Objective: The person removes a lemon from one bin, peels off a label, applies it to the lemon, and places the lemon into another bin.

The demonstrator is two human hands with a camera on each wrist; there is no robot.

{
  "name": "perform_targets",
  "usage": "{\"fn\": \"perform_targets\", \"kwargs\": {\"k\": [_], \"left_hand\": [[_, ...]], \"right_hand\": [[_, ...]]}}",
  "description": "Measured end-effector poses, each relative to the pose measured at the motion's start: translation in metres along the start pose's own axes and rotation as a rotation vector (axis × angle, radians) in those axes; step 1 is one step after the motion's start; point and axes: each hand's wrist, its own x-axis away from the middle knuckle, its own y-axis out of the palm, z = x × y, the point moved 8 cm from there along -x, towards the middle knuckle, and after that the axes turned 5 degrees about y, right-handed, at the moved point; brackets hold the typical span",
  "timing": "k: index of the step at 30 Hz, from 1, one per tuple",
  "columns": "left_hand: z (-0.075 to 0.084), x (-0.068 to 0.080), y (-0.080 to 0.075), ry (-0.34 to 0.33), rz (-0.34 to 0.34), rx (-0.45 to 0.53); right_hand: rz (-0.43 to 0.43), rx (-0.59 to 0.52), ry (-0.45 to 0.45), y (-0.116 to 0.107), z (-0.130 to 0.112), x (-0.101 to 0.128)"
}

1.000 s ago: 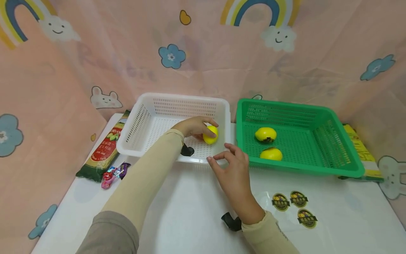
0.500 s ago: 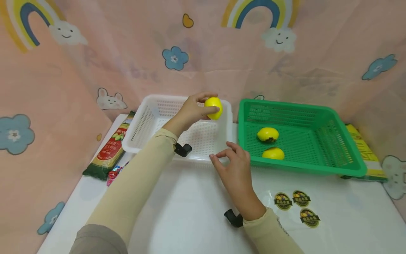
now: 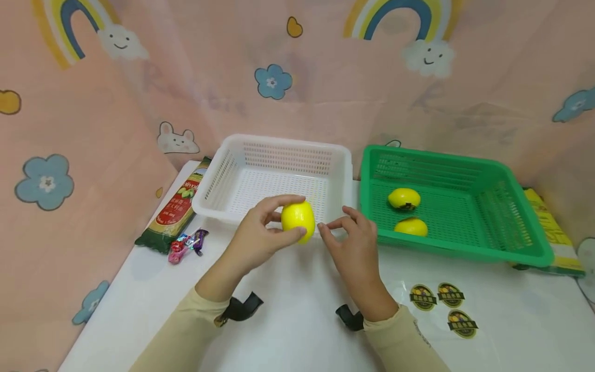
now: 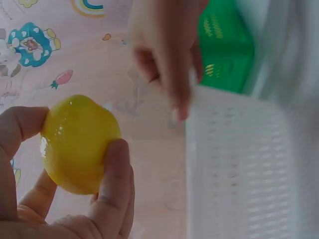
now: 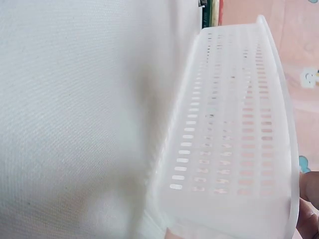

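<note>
Just in front of the white basket, the left hand holds a yellow lemon up off the counter, thumb on one side and fingers curled round the other. The left wrist view shows that grip close up: lemon pinched between thumb and fingers. Right beside it, the right hand rests at the basket's near rim, thumb and forefinger drawn close together on the edge; whether they actually pinch the rim, I cannot tell. The right wrist view shows only the basket's slotted wall and white counter.

Over to the right sits a green basket with two more lemons inside, one behind the other. Three round stickers lie on the counter near the right sleeve. On the left, a pasta packet lies along the white basket, with wrapped sweets just in front of it.
</note>
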Motion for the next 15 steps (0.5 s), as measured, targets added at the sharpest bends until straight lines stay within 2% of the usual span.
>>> {"fn": "perform_targets", "kwargs": {"k": [3, 5, 10, 15], "left_hand": [[-0.021, 0.023, 0.009, -0.050, 0.035, -0.019], [-0.037, 0.032, 0.018, -0.078, 0.039, -0.049], [-0.073, 0.046, 0.047, -0.112, -0.019, -0.161], [-0.089, 0.055, 0.067, -0.114, -0.056, -0.248]], "right_hand": [[0.016, -0.007, -0.011, -0.002, 0.001, 0.000], [0.022, -0.011, -0.018, -0.003, 0.001, 0.000], [0.029, -0.029, -0.033, -0.004, 0.001, 0.001], [0.033, -0.042, -0.047, -0.003, 0.002, 0.002]]}}
